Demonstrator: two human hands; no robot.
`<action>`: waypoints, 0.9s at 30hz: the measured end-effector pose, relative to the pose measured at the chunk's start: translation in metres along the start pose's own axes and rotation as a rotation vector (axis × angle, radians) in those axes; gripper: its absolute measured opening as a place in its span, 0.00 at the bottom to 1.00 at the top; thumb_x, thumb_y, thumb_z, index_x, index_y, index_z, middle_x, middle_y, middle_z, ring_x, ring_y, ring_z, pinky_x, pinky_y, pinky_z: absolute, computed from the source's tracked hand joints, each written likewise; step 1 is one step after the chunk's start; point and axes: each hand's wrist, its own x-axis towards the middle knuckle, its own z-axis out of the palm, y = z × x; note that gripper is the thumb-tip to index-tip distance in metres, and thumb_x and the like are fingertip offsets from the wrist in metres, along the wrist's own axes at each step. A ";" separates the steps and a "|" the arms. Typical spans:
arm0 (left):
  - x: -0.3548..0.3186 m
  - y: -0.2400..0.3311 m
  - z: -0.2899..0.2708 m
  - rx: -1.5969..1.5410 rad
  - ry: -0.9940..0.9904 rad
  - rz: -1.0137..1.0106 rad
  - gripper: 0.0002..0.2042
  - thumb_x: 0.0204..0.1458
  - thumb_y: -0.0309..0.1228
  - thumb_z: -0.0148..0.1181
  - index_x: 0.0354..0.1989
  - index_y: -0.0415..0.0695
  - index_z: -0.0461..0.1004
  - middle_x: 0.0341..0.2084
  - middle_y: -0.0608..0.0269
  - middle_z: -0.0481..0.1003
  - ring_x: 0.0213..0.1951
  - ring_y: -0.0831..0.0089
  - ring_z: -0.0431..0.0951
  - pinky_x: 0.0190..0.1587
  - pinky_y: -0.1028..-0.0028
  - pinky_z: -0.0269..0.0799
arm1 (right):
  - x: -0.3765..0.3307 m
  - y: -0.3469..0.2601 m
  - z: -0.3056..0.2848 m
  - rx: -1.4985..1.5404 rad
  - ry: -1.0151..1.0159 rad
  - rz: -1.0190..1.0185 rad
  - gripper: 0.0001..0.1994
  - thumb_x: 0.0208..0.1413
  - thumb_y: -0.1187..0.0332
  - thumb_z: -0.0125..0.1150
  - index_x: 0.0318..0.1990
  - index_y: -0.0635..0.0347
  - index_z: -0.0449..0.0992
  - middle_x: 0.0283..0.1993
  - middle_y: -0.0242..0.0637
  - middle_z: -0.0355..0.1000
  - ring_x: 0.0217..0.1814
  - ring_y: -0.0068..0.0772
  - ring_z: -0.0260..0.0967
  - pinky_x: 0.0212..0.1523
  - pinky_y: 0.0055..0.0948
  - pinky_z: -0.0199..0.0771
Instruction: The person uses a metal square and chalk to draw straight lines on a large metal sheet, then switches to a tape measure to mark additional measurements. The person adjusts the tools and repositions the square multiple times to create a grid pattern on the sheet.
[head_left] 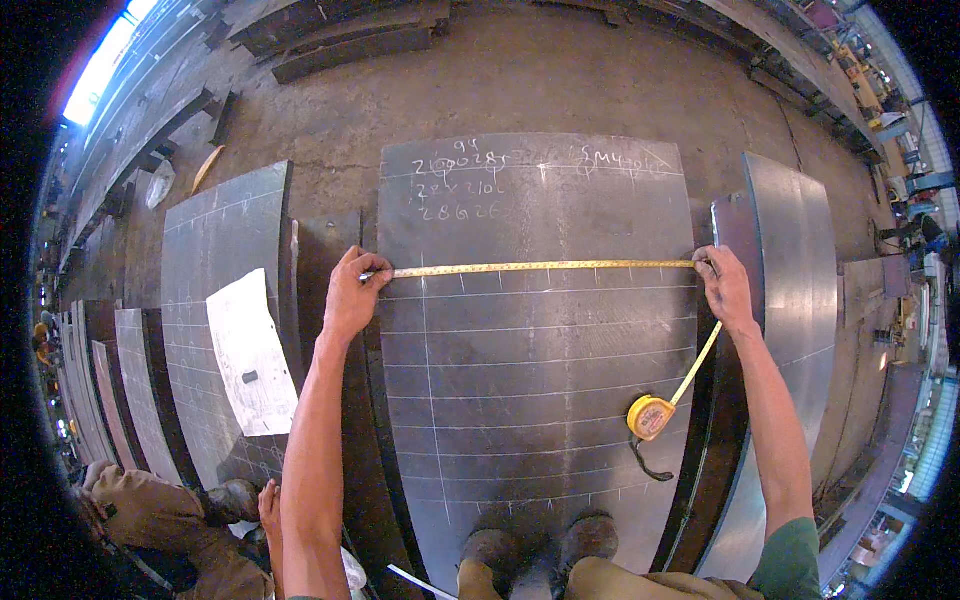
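A dark steel plate (pixel 540 410) lies before me, ruled with white chalk lines and marked with writing near its far edge. Across it stretches a yellow tape measure blade (pixel 540 266). My left hand (pixel 356 292) pinches the blade's end at the plate's left edge; a small pale stick also pokes from those fingers, its kind unclear. At the right edge, my right hand (pixel 726 288) is closed on the blade. From there the blade doubles back to the orange-yellow tape case (pixel 650 416), which rests on the plate with its black strap loose.
More steel plates flank this one, at left (pixel 225 240) and right (pixel 790 250). A white paper sheet (pixel 250 350) with a small dark piece on it lies on the left plate. Another person's leg (pixel 160 515) and hand show lower left. My shoes (pixel 590 540) are at the near edge.
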 end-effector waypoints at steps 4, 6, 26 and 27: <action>0.001 0.005 0.001 -0.004 0.006 0.007 0.07 0.48 0.25 0.66 0.33 0.36 0.78 0.33 0.50 0.74 0.41 0.53 0.75 0.47 0.64 0.70 | -0.003 0.010 0.004 -0.020 0.059 -0.044 0.06 0.57 0.74 0.59 0.41 0.56 0.74 0.35 0.46 0.68 0.40 0.55 0.68 0.41 0.46 0.68; 0.000 0.006 0.000 0.024 0.003 -0.005 0.07 0.48 0.26 0.66 0.33 0.36 0.78 0.33 0.49 0.75 0.41 0.52 0.75 0.49 0.63 0.70 | -0.003 0.010 0.004 -0.007 0.021 0.003 0.06 0.57 0.74 0.59 0.42 0.56 0.74 0.36 0.46 0.68 0.41 0.55 0.68 0.42 0.46 0.68; 0.001 0.008 0.007 0.022 0.080 0.017 0.08 0.43 0.27 0.72 0.32 0.41 0.82 0.29 0.56 0.73 0.36 0.60 0.76 0.41 0.65 0.70 | -0.001 0.020 0.004 -0.037 0.024 -0.009 0.05 0.58 0.72 0.57 0.42 0.57 0.74 0.38 0.46 0.72 0.43 0.56 0.70 0.44 0.44 0.71; 0.002 0.007 0.007 0.011 0.090 0.029 0.08 0.43 0.26 0.72 0.32 0.41 0.82 0.29 0.57 0.73 0.36 0.61 0.76 0.41 0.66 0.70 | -0.001 0.019 0.005 -0.035 0.024 -0.007 0.05 0.58 0.72 0.57 0.42 0.57 0.74 0.38 0.46 0.72 0.43 0.55 0.70 0.44 0.44 0.71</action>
